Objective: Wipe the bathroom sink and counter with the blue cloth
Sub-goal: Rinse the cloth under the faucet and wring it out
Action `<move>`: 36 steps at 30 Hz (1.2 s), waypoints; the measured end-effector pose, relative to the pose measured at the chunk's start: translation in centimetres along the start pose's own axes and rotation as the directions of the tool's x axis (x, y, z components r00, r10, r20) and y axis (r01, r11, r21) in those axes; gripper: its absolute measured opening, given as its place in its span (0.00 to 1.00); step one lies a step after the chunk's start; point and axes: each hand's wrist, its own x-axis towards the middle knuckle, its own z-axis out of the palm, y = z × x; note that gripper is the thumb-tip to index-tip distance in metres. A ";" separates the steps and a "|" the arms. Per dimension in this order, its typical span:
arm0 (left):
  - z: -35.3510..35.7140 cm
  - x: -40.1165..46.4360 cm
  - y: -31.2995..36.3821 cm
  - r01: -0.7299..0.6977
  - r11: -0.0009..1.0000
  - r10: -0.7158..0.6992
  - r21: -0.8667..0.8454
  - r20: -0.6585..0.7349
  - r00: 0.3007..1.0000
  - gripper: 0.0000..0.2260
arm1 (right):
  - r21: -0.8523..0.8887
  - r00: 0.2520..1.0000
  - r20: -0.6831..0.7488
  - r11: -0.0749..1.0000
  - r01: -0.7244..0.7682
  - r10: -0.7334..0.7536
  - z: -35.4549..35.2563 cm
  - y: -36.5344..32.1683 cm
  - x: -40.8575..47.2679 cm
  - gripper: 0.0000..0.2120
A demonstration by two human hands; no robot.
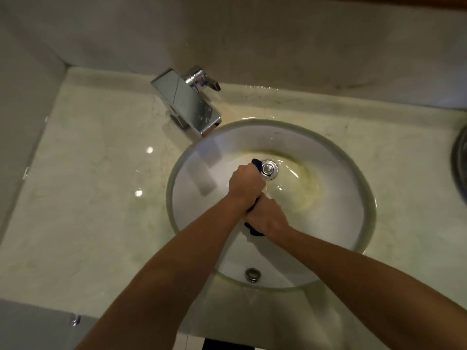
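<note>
Both hands meet over the middle of the round white sink [336, 173], wrapped around a twisted blue cloth [253, 231]. The left hand [246, 184] is the farther one, its fingers curled tight round the upper end of the cloth, a dark blue tip of which pokes out just beside the chrome drain plug [269, 169]. The right hand [266, 217] sits nearer the body, touching the left at the wrist, and grips the lower end of the cloth; a dark fold of it hangs out below the fist. The cloth is held above the basin, mostly hidden inside the two fists, so only its ends and a short strip between the hands show. The bowl has a yellowish stain ringing the drain and a small round overflow hole [252, 274] in its near wall. A squared chrome faucet [188, 103] stands at the back left of the sink, its spout reaching toward the rim. The pale marble table [83, 178] around the sink shines, with water lying along its back edge near the wall [252, 39].
</note>
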 end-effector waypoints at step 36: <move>0.1 -0.7 -0.9 0.249 0.459 -0.128 -0.853 0.214 0.968 0.17 | 0.673 0.966 0.241 0.702 -0.232 0.088 -1.9 1.0 -7.0 0.11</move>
